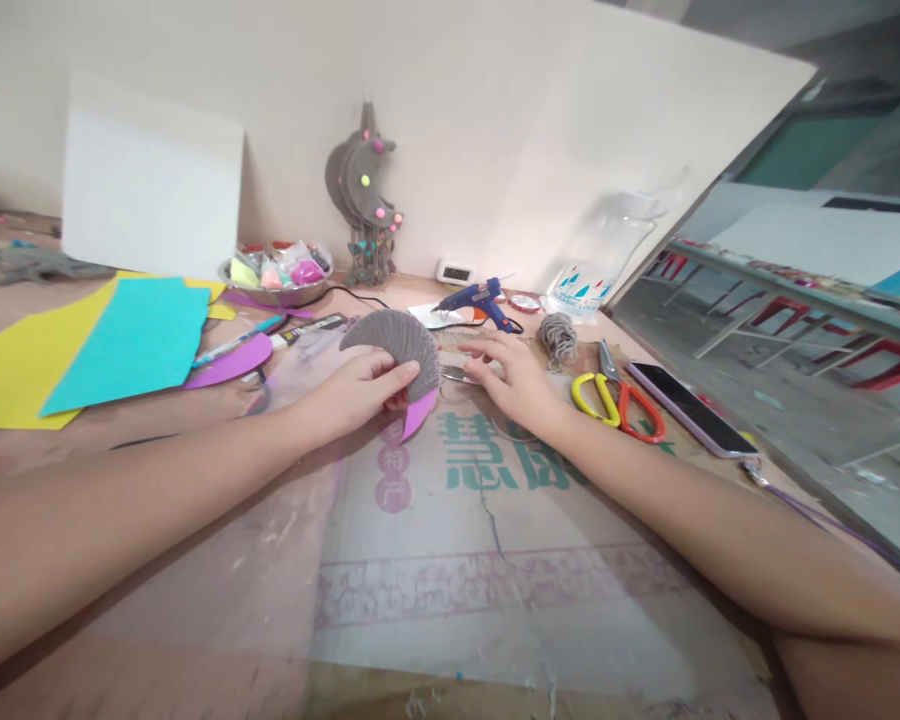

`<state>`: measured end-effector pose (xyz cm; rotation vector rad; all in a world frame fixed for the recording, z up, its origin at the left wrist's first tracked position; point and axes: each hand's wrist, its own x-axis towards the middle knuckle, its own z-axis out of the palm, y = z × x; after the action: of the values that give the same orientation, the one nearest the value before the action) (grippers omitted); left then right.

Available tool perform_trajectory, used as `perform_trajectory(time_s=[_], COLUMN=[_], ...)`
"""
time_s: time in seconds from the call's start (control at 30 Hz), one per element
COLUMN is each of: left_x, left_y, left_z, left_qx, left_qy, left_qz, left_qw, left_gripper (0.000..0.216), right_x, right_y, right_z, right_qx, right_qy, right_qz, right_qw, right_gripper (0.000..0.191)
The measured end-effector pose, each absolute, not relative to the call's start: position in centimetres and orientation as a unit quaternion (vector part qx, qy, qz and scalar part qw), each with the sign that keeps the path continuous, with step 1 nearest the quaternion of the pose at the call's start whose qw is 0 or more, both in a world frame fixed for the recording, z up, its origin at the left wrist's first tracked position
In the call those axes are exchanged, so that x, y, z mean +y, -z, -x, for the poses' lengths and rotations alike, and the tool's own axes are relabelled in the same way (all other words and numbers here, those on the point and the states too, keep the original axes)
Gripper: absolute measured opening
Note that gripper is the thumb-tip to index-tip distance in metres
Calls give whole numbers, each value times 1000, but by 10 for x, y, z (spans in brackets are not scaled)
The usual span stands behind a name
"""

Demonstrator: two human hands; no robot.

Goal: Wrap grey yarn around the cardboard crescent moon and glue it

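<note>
My left hand grips a crescent-shaped piece wound with grey yarn, its bare purple tip pointing down toward the table. My right hand lies just to the right of it, fingers stretched out flat over a thin metal tool on the table. A ball of grey yarn sits beyond the right hand, and a blue glue gun rests behind the crescent. Both forearms reach in from the lower corners over a printed sack sheet.
Scissors with yellow and red handles and a phone lie at the right. Yellow, teal and purple foam sheets are at the left, a bowl of bright bits behind, a finished grey moon hanging against the wall, a plastic bottle.
</note>
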<state>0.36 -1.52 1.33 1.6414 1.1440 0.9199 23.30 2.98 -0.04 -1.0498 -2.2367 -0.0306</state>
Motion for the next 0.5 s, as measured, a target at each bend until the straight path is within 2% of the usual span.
perform_trajectory(time_s=[0.07,0.17,0.5], left_x=[-15,-14,-13], left_y=[-14,-16,-19], left_z=[-3,-3,-2], left_qx=[466,478,480], left_qy=[-366,-355,-325], left_qz=[-679,-698,-746], left_qw=[434,398,327], left_gripper=[41,42,44], right_x=[26,18,4], right_y=[-4,-9,-5], right_z=[-231,-225,-207], right_qx=[-855,-870,-876], right_qy=[-27,-66,-123], right_qz=[380,351,320], right_qw=[353,340,338], right_gripper=[24,21,13])
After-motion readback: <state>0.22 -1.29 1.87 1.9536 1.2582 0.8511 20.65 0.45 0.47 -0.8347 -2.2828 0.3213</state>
